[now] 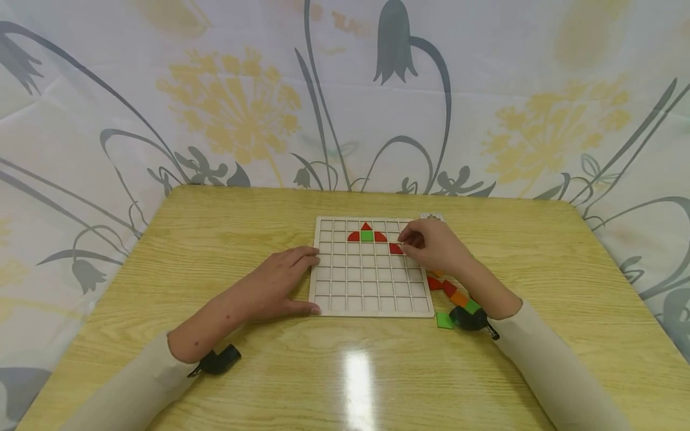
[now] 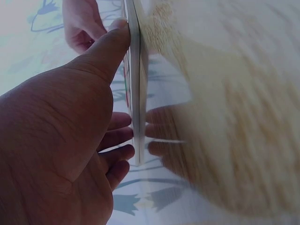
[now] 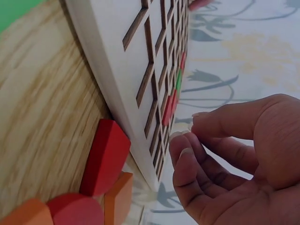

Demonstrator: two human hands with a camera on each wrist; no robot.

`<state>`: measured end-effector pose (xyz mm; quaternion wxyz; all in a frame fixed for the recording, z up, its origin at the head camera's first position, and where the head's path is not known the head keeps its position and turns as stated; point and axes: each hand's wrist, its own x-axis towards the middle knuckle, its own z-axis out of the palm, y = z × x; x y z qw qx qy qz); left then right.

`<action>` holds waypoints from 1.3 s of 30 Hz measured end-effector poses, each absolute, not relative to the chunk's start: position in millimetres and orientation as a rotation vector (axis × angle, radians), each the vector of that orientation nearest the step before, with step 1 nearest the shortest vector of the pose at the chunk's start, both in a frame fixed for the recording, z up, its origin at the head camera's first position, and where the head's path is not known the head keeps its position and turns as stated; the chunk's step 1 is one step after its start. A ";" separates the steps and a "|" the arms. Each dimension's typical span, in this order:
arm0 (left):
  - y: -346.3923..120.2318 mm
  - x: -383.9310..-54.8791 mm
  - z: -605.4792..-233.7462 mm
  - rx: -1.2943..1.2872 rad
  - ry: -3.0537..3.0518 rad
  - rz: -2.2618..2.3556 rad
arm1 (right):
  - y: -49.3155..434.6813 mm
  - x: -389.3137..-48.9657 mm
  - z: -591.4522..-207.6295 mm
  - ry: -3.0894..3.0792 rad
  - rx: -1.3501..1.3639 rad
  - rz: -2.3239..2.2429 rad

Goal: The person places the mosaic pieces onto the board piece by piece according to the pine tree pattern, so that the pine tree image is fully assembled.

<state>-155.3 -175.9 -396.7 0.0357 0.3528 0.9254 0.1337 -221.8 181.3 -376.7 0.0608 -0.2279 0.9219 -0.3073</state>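
A white gridded board [image 1: 370,274] lies flat on the table. My left hand [image 1: 275,284] rests at its left edge, the fairly straight fingers and thumb touching the rim [image 2: 135,84]. Near the top of the grid sit a small red triangle [image 1: 366,227], a green square [image 1: 367,236] under it, and a red rounded piece [image 1: 353,236] to the left with another [image 1: 380,237] to the right. Lower right, a further red piece [image 1: 396,248] lies in a cell. My right hand [image 1: 436,242] hovers beside it, fingers loosely bent; nothing shows between the fingertips [image 3: 180,138].
Right of the board lie several loose pieces: a red one [image 1: 449,288], an orange one [image 1: 459,299] and a green square [image 1: 444,320], partly under the right forearm. A small printed card [image 1: 431,216] lies behind the right hand. Patterned cloth [image 1: 345,90] hangs behind the table [image 1: 269,371].
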 end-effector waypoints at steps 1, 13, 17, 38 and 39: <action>-175.7 -155.0 -396.5 1.083 2.841 0.412 | 183.1 -220.0 -375.6 2.789 -0.702 -0.932; -175.7 -155.0 -395.8 1.079 2.840 0.413 | 209.2 -192.3 -368.4 2.797 -0.733 -0.867; -175.6 -155.2 -396.3 1.086 2.839 0.416 | 222.8 -181.9 -370.7 2.808 -0.738 -0.819; -176.5 -154.8 -396.6 1.087 2.838 0.409 | 244.0 -155.4 -375.3 2.773 -0.725 -0.758; -176.5 -154.8 -396.5 1.085 2.836 0.404 | 243.5 -155.3 -375.5 2.773 -0.727 -0.749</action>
